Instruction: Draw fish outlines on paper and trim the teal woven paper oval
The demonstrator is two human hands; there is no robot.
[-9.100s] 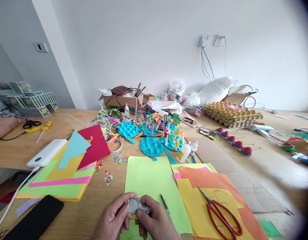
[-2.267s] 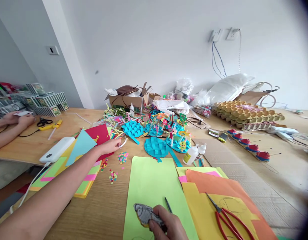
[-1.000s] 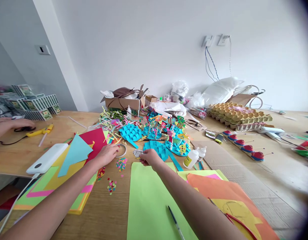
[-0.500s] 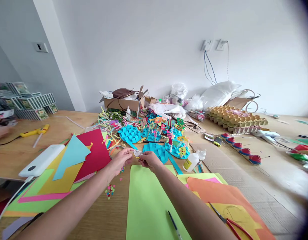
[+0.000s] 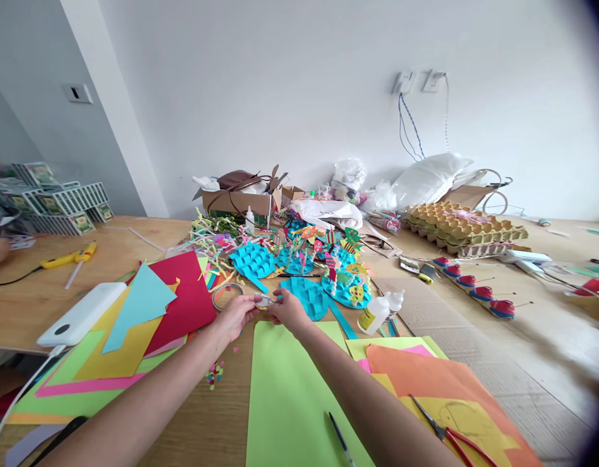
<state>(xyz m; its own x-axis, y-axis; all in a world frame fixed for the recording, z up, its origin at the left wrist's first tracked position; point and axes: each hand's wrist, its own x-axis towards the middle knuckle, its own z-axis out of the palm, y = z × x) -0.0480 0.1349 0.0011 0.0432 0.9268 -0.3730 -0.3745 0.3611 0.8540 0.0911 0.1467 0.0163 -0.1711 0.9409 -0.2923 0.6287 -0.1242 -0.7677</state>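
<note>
Between my two hands is a small white and yellow piece with dark lines (image 5: 263, 301), too small to make out fully. My left hand (image 5: 238, 314) pinches its left side, and my right hand (image 5: 288, 310) pinches its right side. Both hands are closed and hover just past the far edge of a light green sheet (image 5: 284, 389). A black pen (image 5: 339, 434) lies on that sheet, under my right forearm. Beyond the hands sit blue folded-paper pieces (image 5: 306, 297). A roll of tape or ring (image 5: 221, 298) lies left of my left hand.
Coloured paper sheets (image 5: 182, 305) and a white power bank-like device (image 5: 80, 314) lie left. White glue bottles (image 5: 374, 316), red-handled scissors (image 5: 450, 434) and orange paper (image 5: 440, 370) are right. Farther off stand egg trays (image 5: 462, 227), a cardboard box (image 5: 238, 202) and a yellow glue gun (image 5: 68, 257).
Both hands have come slightly closer together and the small piece has tilted between them. At the far left, another person's hand has shifted. The view has turned very slightly.
</note>
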